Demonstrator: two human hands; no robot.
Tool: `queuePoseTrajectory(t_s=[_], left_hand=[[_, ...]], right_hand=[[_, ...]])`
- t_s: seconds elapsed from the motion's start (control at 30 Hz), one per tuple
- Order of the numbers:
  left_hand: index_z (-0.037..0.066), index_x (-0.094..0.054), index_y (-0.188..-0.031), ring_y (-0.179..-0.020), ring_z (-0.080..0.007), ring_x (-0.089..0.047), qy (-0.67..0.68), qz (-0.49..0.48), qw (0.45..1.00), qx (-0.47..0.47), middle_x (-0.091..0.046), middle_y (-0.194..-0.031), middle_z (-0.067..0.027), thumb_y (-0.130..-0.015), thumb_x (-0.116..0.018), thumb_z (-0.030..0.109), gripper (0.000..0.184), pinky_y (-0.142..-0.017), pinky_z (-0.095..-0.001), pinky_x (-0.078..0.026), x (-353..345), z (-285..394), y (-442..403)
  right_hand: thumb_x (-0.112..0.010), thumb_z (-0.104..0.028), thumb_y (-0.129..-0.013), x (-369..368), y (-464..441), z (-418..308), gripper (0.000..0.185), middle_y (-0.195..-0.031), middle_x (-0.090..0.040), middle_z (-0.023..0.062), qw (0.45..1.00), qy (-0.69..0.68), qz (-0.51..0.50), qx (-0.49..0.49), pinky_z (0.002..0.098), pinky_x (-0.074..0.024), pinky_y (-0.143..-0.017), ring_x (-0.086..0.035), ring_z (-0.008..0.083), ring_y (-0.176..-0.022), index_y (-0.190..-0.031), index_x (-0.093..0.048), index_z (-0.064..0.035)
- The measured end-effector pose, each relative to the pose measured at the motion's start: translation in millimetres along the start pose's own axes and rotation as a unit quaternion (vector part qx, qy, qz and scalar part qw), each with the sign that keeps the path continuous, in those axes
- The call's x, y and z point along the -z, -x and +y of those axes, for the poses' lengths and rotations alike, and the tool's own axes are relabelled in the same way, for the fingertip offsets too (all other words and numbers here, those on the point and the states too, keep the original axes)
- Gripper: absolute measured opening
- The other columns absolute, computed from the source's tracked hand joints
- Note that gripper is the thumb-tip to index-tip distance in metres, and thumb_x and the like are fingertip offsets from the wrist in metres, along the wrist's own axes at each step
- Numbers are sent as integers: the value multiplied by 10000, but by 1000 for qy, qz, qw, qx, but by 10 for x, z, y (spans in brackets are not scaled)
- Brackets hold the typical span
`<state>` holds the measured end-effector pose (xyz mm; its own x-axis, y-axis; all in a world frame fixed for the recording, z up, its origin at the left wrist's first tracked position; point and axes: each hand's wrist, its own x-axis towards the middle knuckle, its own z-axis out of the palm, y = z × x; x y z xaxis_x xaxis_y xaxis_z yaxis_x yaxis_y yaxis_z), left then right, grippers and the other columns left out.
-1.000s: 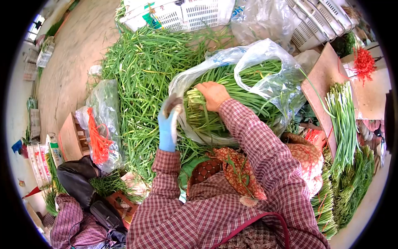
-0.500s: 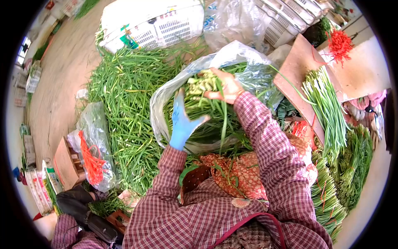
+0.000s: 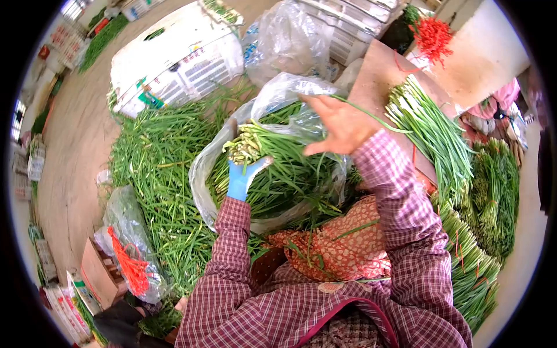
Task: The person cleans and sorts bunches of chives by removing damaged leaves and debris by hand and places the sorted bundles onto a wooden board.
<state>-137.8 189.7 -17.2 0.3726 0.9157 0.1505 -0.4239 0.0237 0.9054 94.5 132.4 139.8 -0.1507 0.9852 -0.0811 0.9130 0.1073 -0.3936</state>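
Observation:
My left hand (image 3: 246, 171), in a blue and white glove, grips a bunch of green stalks (image 3: 278, 148) near its pale cut ends. The bunch lies over the clear plastic bag (image 3: 200, 185), which holds more greens. Bare and with its fingers spread, my right hand (image 3: 342, 124) is raised above the right part of the bag and holds nothing. A long single leaf runs from near it toward the board (image 3: 371, 75), where another bundle of greens (image 3: 432, 130) lies.
Loose greens (image 3: 156, 168) cover the floor on the left. White crates (image 3: 180, 64) stand at the back. Red ties (image 3: 432, 40) sit at the upper right and orange ties (image 3: 130, 267) at the lower left. Tied bundles (image 3: 493, 203) are stacked at the right. A person's dark boot shows at the lower left.
My left hand has closed around the bunch that was by my right hand. My right hand has let go and moved right, fingers spread. The view has turned toward the right.

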Motion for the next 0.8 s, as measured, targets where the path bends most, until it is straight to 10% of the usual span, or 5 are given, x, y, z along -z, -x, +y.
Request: queuePoseTrajectory(t_s=[0.1,0.33,0.43,0.57,0.8], left_hand=[[150,-12,-1506,-1227,-296,-491,-49,-15,999,-4,-371,-1432,-161,-583,-854,27,1255,-984,-425,-487,-50,-94,-79],[78,-146,-1478,-1344,-217,-312,75,80,978,174,-248,-1489,-88,-1002,-356,351,587,-1101,-388,-303,610,-949,-12],[53,-236,-1434,-1288,-211,-386,246,50,946,203,-335,-1433,-95,-919,-575,288,660,-1074,-390,-345,498,-870,-114],[38,-294,-1395,-1232,-212,-441,-225,-73,968,88,-401,-1379,-101,-742,-761,172,814,-1051,-395,-375,307,-765,-224],[41,-291,-1392,-1216,-229,-459,-332,-110,934,79,-420,-1364,-121,-536,-889,111,1047,-1042,-397,-397,180,-951,-287]], right_hand=[[-826,-587,-493,-452,-195,-148,1244,-1366,-419,247,986,-29,107,124,429,-324,-1079,-429,373,-1257,-1425,-253,5],[-859,-431,-493,-1134,-492,-283,996,-1311,-482,161,950,-173,204,162,523,-320,-1055,-410,375,-1264,-1338,-407,-161],[-844,-352,-531,-1172,-500,-196,760,-1268,-515,135,932,-245,215,160,513,-358,-1019,-421,370,-1248,-1193,-521,-166],[-770,-256,-607,-1100,-386,-152,505,-1042,-622,124,911,-313,247,111,428,-469,-877,-576,332,-1051,-1053,-581,-113],[-747,-215,-605,-1081,-326,-73,499,-938,-649,133,876,-388,276,80,420,-497,-790,-634,339,-899,-1056,-587,-72]])
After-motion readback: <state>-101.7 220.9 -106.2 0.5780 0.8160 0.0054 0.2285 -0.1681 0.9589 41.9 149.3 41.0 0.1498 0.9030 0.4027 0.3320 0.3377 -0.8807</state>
